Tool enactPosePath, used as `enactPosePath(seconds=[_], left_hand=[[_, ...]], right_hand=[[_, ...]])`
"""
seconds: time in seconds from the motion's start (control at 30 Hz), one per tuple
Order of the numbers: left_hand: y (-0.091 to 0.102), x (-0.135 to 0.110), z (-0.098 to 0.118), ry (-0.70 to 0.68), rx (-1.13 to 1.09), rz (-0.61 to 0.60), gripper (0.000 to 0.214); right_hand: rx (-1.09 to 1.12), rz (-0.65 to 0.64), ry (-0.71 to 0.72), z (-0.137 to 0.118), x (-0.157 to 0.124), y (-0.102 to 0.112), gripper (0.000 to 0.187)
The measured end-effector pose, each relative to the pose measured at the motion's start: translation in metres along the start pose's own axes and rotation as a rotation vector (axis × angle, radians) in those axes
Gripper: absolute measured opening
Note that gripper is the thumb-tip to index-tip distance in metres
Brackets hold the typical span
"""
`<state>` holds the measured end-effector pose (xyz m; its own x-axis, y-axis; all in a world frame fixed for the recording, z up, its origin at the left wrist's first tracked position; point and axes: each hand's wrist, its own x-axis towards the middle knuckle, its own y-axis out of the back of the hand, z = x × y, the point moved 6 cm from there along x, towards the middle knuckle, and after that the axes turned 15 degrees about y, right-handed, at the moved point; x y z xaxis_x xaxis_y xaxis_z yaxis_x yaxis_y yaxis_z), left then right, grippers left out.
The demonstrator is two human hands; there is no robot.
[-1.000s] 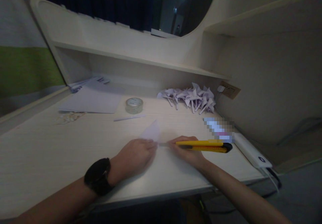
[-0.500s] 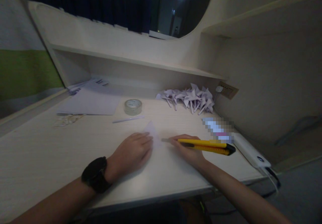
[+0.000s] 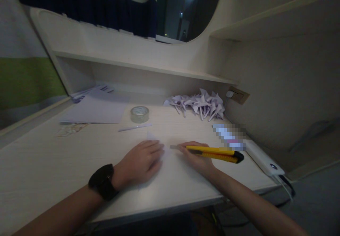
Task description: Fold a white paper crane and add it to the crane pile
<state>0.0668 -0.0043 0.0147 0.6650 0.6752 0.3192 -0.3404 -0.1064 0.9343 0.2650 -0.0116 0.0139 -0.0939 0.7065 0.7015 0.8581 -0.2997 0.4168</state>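
Observation:
My left hand [image 3: 140, 161], with a black watch [image 3: 102, 181] on its wrist, lies flat with fingers stretched out over a small piece of white paper [image 3: 151, 136]. Most of that paper is hidden under the palm and fingers, and its pale edges blend into the desk. A yellow utility knife [image 3: 217, 152] is gripped in my right hand [image 3: 199, 162], its blade out and pointing left towards the left fingertips. The blade tip stays a little apart from those fingers.
On the desk [image 3: 79, 158] stand a roll of clear tape [image 3: 139, 114] and a thin white paper stick [image 3: 135, 127]. White paper sheets [image 3: 95, 108] lie back left. Paper pinwheels [image 3: 200, 105] are heaped back right. A phone [image 3: 228, 137] and a white power strip [image 3: 261, 158] edge the right side.
The paper has turned or slid left beneath my left hand, so its visible corner now shows further left. My left hand shifted slightly right; the right hand with the knife hardly moved.

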Motion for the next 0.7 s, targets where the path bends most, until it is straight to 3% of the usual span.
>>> enactPosePath(seconds=[0.13, 0.33, 0.7], left_hand=[[-0.005, -0.002, -0.001, -0.02, -0.016, -0.042, 0.039], [0.003, 0.003, 0.003, 0.003, -0.061, -0.019, 0.034], [-0.014, -0.001, -0.003, -0.021, -0.023, -0.052, 0.038]], right_hand=[[0.032, -0.009, 0.006, 0.001, 0.0, -0.001, 0.01], [0.02, 0.023, -0.017, 0.002, -0.001, -0.001, 0.01], [0.055, -0.03, 0.008, -0.006, 0.002, -0.001, 0.01]])
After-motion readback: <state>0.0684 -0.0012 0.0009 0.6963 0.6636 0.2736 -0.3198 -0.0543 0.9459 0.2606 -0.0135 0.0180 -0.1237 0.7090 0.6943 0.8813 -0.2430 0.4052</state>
